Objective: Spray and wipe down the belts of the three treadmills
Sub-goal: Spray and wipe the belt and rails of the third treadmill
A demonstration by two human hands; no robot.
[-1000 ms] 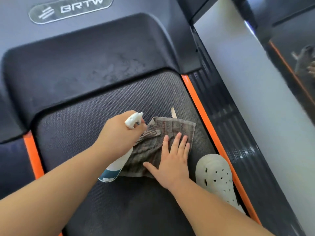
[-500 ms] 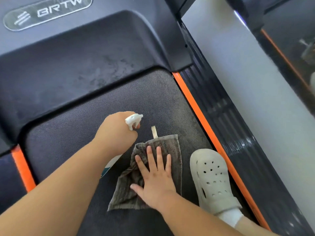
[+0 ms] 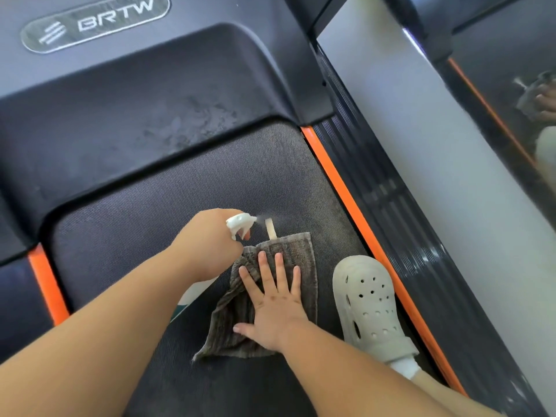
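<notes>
Nearest the camera, both forearms reach forward and down onto the belt (image 3: 180,188) of the treadmill, where the person seems to be crouching. The right hand (image 3: 272,308) lies flat on a grey-brown cloth (image 3: 301,251), fingers straight and spread, palm down. That spreads pressure over more fabric, which suits a wiping stroke. The cloth is rumpled along its left edge and lies directly on the belt, its pale hanging loop (image 3: 270,228) pointing away from the person. Just beside it on the right, a pale clog (image 3: 370,299) stands on the belt, close to the orange strip (image 3: 346,200) along the belt's edge, probably to steady the low stance. A little farther out, the left hand (image 3: 210,242) grips the neck of a spray bottle (image 3: 239,224), fingers curled round it and a fingertip showing under the trigger. The nozzle points across the belt past the top of the cloth, with what may be a faint haze at its tip. The white-and-teal body hangs mostly hidden under the forearm. Holding bottle and cloth side by side lets spraying and wiping alternate without putting either down. Beyond the hands the belt runs under the dark motor cover (image 3: 135,115), which carries speckled marks, possibly droplets. Farthest off sits the BRTW badge (image 3: 96,24). Judging by this, the work is at the front end of one belt.
</notes>
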